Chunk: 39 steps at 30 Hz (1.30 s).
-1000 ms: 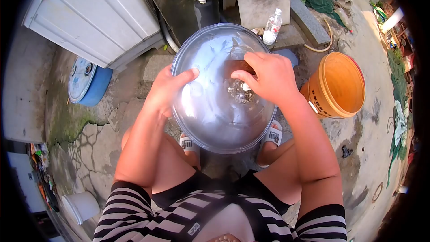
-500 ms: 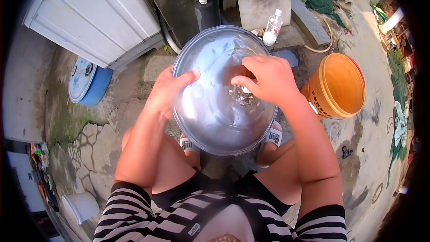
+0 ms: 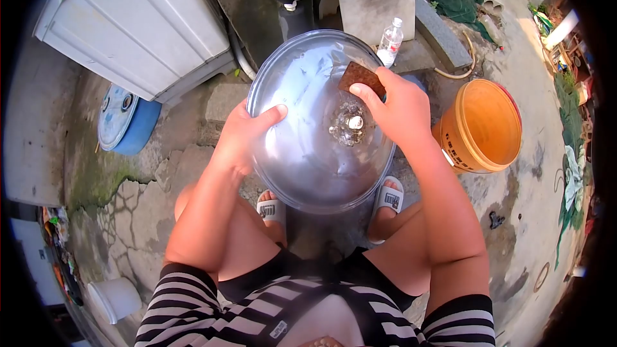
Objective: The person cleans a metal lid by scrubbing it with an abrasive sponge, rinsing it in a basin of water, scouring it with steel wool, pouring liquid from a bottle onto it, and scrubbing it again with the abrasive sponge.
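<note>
A large round metal pot lid [image 3: 302, 160] is held up in front of me, with a shiny wet-looking surface. My left hand [image 3: 244, 132] grips its left rim, thumb on top and the other fingers hidden underneath. Near the upper right of the lid, my right hand [image 3: 405, 106] pinches a flat brown scouring pad [image 3: 357, 77] against the surface. Beside that hand, at the lid's centre, sits a small white stub [image 3: 355, 122] ringed by dark grime or suds.
An orange bucket [image 3: 459, 128] stands at the right, and a clear plastic bottle [image 3: 389, 44] is behind the lid. To the left are a blue drum [image 3: 138, 125] and a white cabinet [image 3: 141, 26]. A white bucket [image 3: 116, 299] lies at lower left.
My right hand has moved slightly right and away from the lid's centre, bringing the brown pad and the white stub into fuller view. The lid has shifted a little upward.
</note>
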{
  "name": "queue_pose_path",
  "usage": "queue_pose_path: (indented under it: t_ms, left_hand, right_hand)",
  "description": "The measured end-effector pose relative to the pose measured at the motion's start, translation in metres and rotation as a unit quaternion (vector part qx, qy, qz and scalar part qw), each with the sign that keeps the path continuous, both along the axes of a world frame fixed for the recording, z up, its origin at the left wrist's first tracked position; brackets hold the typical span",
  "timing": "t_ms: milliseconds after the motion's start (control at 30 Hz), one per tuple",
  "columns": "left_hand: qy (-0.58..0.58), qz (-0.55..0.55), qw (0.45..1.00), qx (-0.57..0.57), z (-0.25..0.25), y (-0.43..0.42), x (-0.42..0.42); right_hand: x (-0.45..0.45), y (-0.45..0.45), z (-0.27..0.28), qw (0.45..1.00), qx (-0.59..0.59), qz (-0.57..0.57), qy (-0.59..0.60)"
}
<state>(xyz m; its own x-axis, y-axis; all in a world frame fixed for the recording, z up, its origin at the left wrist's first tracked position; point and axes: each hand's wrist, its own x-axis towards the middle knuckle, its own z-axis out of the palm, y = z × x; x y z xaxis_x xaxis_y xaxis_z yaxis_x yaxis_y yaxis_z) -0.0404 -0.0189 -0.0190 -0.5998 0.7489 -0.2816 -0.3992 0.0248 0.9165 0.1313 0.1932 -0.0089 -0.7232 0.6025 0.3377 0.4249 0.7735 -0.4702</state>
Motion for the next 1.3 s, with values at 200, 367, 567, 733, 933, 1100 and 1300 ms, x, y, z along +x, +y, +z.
queue_pose_path:
  t_ms: [200, 367, 567, 733, 933, 1100, 1300]
  left_hand:
    - [0.01, -0.009, 1.0, -0.001, -0.002, 0.004, 0.012]
    - [0.015, -0.009, 1.0, -0.008, -0.002, 0.006, 0.019]
    - [0.01, 0.003, 1.0, 0.011, -0.006, 0.011, 0.024]
    - [0.024, -0.006, 1.0, 0.008, -0.006, 0.008, 0.022]
    - [0.025, -0.011, 1.0, 0.011, -0.006, 0.006, 0.019]
    - [0.038, -0.003, 0.999, 0.015, -0.007, 0.005, 0.017]
    - [0.0, 0.027, 1.0, 0.01, -0.006, 0.006, 0.007]
  right_hand:
    - [0.003, -0.001, 0.004, 0.998, -0.042, -0.028, -0.029]
    - [0.0, -0.005, 0.004, 0.998, -0.019, -0.03, -0.044]
    - [-0.005, -0.017, -0.009, 0.999, 0.019, 0.025, -0.019]
    - [-0.008, -0.013, -0.005, 0.999, 0.017, 0.013, -0.045]
    - [-0.011, -0.02, -0.002, 0.998, 0.009, 0.02, -0.066]
    - [-0.011, -0.021, -0.008, 0.997, 0.028, 0.065, -0.03]
    - [-0.009, -0.007, -0.001, 0.998, 0.019, -0.002, -0.062]
